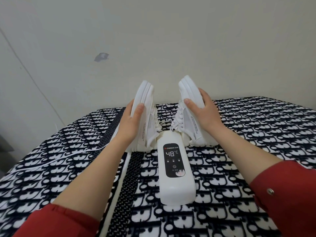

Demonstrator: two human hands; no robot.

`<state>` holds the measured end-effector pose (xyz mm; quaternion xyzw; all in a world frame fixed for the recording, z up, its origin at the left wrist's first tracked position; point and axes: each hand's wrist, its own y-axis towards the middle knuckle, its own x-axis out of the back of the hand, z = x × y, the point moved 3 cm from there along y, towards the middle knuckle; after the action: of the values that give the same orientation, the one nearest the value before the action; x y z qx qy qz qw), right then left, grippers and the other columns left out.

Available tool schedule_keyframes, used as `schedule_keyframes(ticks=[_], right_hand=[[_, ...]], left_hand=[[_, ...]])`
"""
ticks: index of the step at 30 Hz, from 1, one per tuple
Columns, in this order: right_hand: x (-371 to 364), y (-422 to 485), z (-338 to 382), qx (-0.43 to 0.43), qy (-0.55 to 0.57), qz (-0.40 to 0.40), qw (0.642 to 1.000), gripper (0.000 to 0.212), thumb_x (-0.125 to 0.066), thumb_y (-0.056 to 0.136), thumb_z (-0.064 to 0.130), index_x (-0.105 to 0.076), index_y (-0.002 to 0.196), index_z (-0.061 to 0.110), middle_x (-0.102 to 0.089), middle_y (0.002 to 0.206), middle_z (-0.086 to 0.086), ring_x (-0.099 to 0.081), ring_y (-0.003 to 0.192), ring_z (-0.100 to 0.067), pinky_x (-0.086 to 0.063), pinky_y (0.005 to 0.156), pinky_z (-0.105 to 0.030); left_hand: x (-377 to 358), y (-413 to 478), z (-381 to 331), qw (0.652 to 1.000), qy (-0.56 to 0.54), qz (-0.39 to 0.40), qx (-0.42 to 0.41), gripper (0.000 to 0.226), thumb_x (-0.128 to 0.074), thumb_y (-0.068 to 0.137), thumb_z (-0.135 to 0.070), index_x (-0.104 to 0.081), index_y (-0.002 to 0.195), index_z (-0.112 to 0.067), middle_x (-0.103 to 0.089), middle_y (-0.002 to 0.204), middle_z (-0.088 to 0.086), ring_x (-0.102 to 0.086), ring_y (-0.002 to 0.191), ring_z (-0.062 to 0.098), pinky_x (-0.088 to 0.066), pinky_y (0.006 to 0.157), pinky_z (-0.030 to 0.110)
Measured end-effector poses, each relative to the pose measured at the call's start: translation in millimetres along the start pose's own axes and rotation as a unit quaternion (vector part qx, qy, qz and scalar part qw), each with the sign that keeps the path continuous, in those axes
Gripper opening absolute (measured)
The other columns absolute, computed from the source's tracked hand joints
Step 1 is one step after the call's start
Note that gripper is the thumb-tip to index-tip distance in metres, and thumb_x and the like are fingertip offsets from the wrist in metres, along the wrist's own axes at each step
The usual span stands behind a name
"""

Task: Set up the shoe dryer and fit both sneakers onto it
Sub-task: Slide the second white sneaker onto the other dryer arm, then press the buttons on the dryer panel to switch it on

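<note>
The white shoe dryer (174,183) lies on the patterned blanket, and its black panel reads 48 °C. Two white sneakers stand tilted at its far end, toes up and leaning outward, with their openings down at the dryer's head. My left hand (130,121) grips the left sneaker (145,106) by its sole and side. My right hand (201,112) holds the right sneaker (189,93) the same way. The dryer's arms are hidden inside the shoes.
A black-and-white patterned blanket (256,134) covers the surface. The dryer's white power cord (56,159) runs off to the left edge. A pale wall (153,40) rises right behind the sneakers. Red sleeves cover both forearms.
</note>
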<state>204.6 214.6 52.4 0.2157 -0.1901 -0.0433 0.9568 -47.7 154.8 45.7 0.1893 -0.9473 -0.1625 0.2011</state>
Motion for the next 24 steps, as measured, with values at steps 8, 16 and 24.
schedule_keyframes(ticks=[8, 16, 24], right_hand=[[20, -24, 5, -0.013, -0.067, -0.018, 0.998, 0.113, -0.061, 0.062, 0.081, -0.017, 0.152, 0.029, -0.028, 0.155, -0.007, -0.026, 0.143, -0.022, -0.026, 0.116, -0.046], [31, -52, 27, 0.033, -0.074, -0.071, 0.994, 0.086, -0.061, 0.081, 0.061, -0.028, 0.150, 0.021, -0.033, 0.151, -0.009, -0.029, 0.141, -0.022, -0.025, 0.116, -0.042], [15, -108, 33, 0.049, -0.066, -0.092, 0.992, 0.064, -0.061, 0.090, 0.039, -0.036, 0.144, 0.014, -0.037, 0.145, -0.010, -0.033, 0.134, -0.022, -0.023, 0.109, -0.029]], left_hand=[[4, -20, -10, 0.999, -0.003, -0.032, 0.014, 0.099, -0.050, 0.072, -0.081, -0.014, 0.152, -0.034, -0.017, 0.159, -0.001, -0.019, 0.145, 0.018, -0.021, 0.117, 0.049], [3, -49, -30, 0.993, 0.053, -0.103, -0.013, 0.085, -0.053, 0.085, -0.062, -0.019, 0.152, -0.021, -0.016, 0.156, 0.009, -0.021, 0.143, 0.024, -0.024, 0.116, 0.047], [-12, -108, -31, 0.971, 0.150, -0.185, 0.020, 0.062, -0.062, 0.078, -0.027, -0.042, 0.136, -0.016, -0.038, 0.132, 0.009, -0.043, 0.117, 0.028, -0.037, 0.102, 0.049]])
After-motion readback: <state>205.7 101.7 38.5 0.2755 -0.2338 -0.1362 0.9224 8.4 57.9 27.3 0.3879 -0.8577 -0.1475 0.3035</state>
